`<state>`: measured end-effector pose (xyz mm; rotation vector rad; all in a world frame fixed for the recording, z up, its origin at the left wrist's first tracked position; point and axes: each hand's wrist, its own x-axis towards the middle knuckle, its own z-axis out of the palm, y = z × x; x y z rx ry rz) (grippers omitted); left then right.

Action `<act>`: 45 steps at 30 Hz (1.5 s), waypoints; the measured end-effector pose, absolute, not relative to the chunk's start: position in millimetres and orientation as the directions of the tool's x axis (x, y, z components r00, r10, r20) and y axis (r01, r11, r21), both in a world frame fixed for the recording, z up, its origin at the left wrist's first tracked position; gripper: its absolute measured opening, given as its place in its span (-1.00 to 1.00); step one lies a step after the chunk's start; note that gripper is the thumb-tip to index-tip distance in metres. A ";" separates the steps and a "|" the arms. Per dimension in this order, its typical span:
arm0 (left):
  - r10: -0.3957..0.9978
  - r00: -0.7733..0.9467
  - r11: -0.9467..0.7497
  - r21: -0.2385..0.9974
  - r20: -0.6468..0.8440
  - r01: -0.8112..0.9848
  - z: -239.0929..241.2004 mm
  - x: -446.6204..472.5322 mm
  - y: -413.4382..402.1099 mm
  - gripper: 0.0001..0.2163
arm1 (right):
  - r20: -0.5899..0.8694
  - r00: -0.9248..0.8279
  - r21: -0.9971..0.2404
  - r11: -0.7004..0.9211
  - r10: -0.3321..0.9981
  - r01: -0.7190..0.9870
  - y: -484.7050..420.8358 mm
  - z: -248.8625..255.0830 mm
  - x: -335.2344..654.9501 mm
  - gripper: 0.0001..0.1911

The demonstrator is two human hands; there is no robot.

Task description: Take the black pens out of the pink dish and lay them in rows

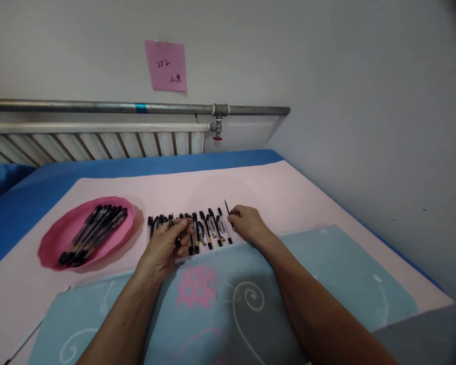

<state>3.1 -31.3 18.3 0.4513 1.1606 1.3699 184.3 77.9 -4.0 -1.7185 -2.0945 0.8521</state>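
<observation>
A row of black-capped pens (209, 230) with clear barrels lies side by side on the pink sheet, along the edge of the blue mat. Over the left part of this row is my left hand (167, 243), its fingers curled together. Small black bits show between those fingers, but what they belong to is mostly hidden. At the right end of the row, my right hand (247, 223) pinches a thin dark pen refill (227, 206), which points up and away. Several loose caps or clips lie among the pens.
A pink scalloped dish (47, 248) on the left holds several black pens (95, 233). The blue mat (327, 263) covers the near side of the pink sheet (251, 182). Behind are a radiator (117, 144), a metal pipe (175, 108) and a red valve (217, 138). A wall stands to the right.
</observation>
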 end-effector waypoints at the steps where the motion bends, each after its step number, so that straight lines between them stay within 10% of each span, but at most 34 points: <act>1: 0.908 -0.200 0.222 0.828 -0.368 -0.516 17.5 2.9 -30.9 -0.72 | -0.144 -0.243 -0.607 0.108 0.959 0.787 77.8 -4.4 183.8 -0.79; 16: 0.909 -0.183 0.232 0.821 -0.374 -0.522 15.6 1.7 -32.5 -0.79 | -0.148 -0.298 -0.481 0.194 0.943 0.855 67.0 4.6 183.7 -0.77; 24: 0.879 -0.039 0.280 0.581 -0.475 -0.764 15.7 7.4 -26.4 -0.82 | 0.238 -0.466 -0.708 0.480 0.852 0.517 42.4 15.3 172.5 -0.82; 34: 0.896 -0.006 0.270 0.554 -0.445 -0.788 11.2 19.5 -29.0 -0.85 | 0.427 -0.724 -0.373 0.835 0.541 0.404 10.9 3.3 143.2 -0.84; 41: 0.896 -0.025 0.286 0.618 -0.444 -0.732 12.4 23.4 -29.1 -0.87 | 0.297 -0.477 -0.592 0.552 0.827 0.587 30.9 10.9 166.3 -0.82; 45: 0.898 -0.068 0.277 0.678 -0.435 -0.681 10.4 13.2 -28.3 -0.84 | 0.060 -0.278 -0.499 0.270 0.959 0.823 54.7 14.0 194.8 -0.82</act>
